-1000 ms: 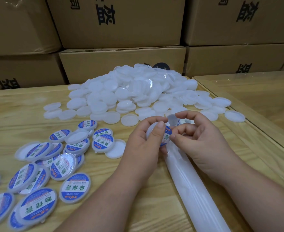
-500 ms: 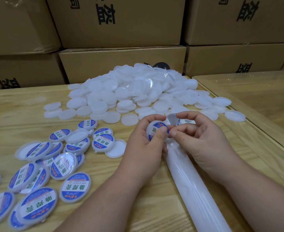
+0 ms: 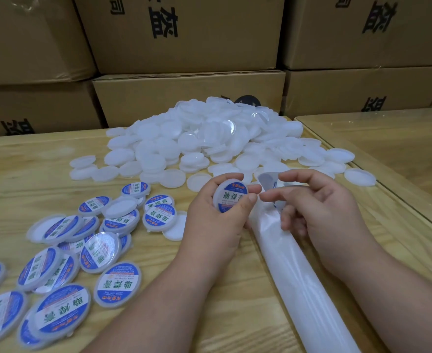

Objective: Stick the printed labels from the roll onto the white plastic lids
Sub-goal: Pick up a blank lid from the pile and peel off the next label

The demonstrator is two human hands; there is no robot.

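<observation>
My left hand [image 3: 217,220] grips a white lid with a blue and white printed label [image 3: 231,197] stuck on its face, its thumb on the lid's lower edge. My right hand [image 3: 321,212] hovers just right of it with thumb and forefinger apart and pinching nothing, while its lower fingers rest on the white label strip [image 3: 299,276]. That strip runs from the hands toward the near edge. A bit of blue label [image 3: 276,205] shows on the strip under the right fingers. A big pile of plain white lids [image 3: 210,138] lies behind the hands.
Several labelled lids [image 3: 118,284] lie scattered on the wooden table [image 3: 19,179] to the left. Stacked cardboard boxes [image 3: 184,98] wall off the far side. A second table top [image 3: 388,138] adjoins at the right, with a seam between the two.
The label went onto the lid and my left thumb slid off its face, so the print now shows. My right hand let go of the lid and drew back to the strip.
</observation>
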